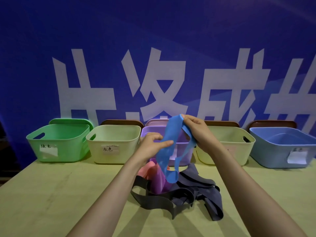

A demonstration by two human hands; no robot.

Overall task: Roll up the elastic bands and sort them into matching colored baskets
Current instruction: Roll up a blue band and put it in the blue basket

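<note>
I observe the blue band [168, 146] held clear of the desk [51, 194], above the middle of it and in front of the purple basket [150, 130]. The right hand [196, 130] pinches its upper end; the left hand [150, 144] grips it lower down between thumb and fingers. The band hangs loose and twisted, and I see no roll formed in it.

A pile lies under it at mid-desk: dark grey bands [188, 190], a pink band [147, 170] and a purple band [159, 182], all unrolled and tangled.

Along the far edge stand the green basket [34, 135], a cream basket [112, 144], the purple one, a second cream basket [227, 147] and the blue basket [280, 151]. The parts of their insides that I can see hold no band.

My judgement: the task is near its start. The blue band needs rolling and placing in the blue basket at the far right, and the whole pile is left to do.
</note>
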